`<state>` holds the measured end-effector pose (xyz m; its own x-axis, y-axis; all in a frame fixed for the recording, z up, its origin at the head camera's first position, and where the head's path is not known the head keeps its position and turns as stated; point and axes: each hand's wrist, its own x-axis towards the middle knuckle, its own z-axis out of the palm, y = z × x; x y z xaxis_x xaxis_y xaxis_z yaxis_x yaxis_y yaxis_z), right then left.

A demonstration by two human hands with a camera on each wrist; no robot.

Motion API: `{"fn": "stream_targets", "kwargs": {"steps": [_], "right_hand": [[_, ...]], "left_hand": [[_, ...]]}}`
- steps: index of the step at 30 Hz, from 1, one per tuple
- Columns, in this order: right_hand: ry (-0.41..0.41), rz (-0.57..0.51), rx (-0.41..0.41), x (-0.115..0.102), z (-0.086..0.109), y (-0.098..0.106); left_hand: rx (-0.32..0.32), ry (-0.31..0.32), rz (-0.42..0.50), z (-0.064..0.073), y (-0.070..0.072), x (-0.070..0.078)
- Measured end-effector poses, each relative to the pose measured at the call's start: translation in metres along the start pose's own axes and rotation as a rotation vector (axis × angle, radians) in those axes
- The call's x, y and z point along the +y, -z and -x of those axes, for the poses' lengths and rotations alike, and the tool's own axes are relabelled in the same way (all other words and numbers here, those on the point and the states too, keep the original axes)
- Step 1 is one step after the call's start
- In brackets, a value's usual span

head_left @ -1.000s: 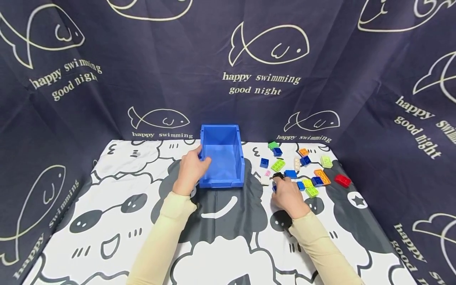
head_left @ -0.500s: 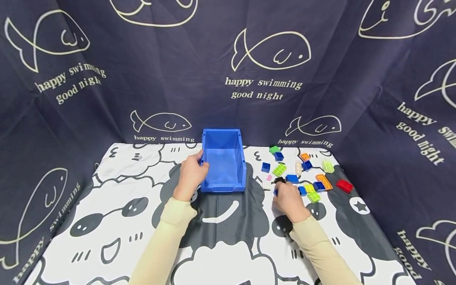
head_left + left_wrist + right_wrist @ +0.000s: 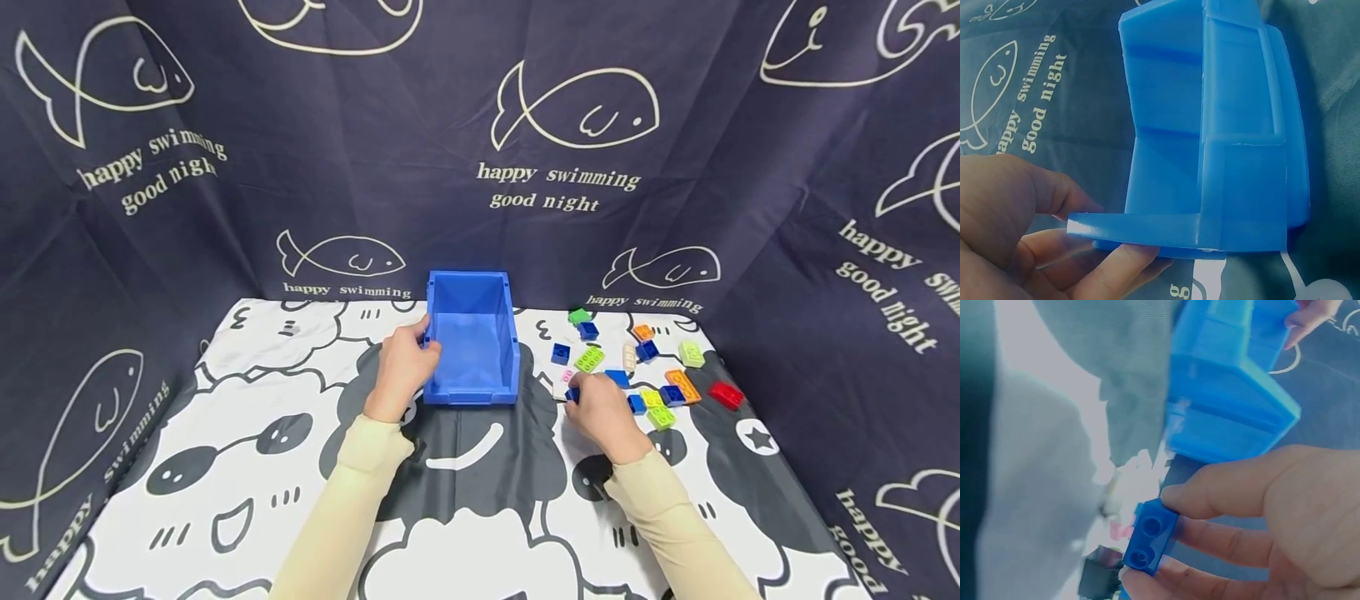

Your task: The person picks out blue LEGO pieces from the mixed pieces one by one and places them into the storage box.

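The left hand (image 3: 405, 367) grips the bin (image 3: 470, 398) by its left wall. Right of it, the right hand (image 3: 605, 414) pinches a blue brick (image 3: 1149, 540) at the near left of the scattered bricks (image 3: 590, 359); a red brick (image 3: 726, 395) lies farthest right.

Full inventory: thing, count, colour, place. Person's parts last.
bin: 1, blue, far middle of tablecloth
held brick: 1, blue, in right hand
blue bricks: 6, blue, right of bin
lime bricks: 3, lime, same area
orange bricks: 2, orange, same area
single bricks: 6, green, yellow, red, pink, white, cream (one each), same area
dark brick: 1, blackish, blurred, near held brick
tablecloth: 1, white and grey, beneath
backdrop: 1, navy, behind and beside
sleeves: 2, cream, forearms
left hand: 1, bare, on bin's left wall
right hand: 1, bare, among bricks
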<state>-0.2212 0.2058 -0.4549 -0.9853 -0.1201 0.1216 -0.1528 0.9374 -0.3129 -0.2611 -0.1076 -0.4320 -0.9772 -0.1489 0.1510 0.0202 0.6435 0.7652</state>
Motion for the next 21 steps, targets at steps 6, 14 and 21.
{"fn": "stream_targets", "kwargs": {"steps": [6, 14, 21], "right_hand": [[0.006, -0.038, 0.006, -0.015, -0.008, 0.017], [0.054, -0.080, 0.146, -0.035, -0.018, 0.041], [0.063, -0.181, 0.225, -0.054, -0.027, 0.053]], "left_hand": [[-0.009, 0.006, 0.000, 0.000, -0.001, -0.002], [-0.001, 0.010, -0.001, 0.001, 0.001, -0.001], [-0.004, 0.008, -0.002, 0.002, 0.000, 0.000]]}}
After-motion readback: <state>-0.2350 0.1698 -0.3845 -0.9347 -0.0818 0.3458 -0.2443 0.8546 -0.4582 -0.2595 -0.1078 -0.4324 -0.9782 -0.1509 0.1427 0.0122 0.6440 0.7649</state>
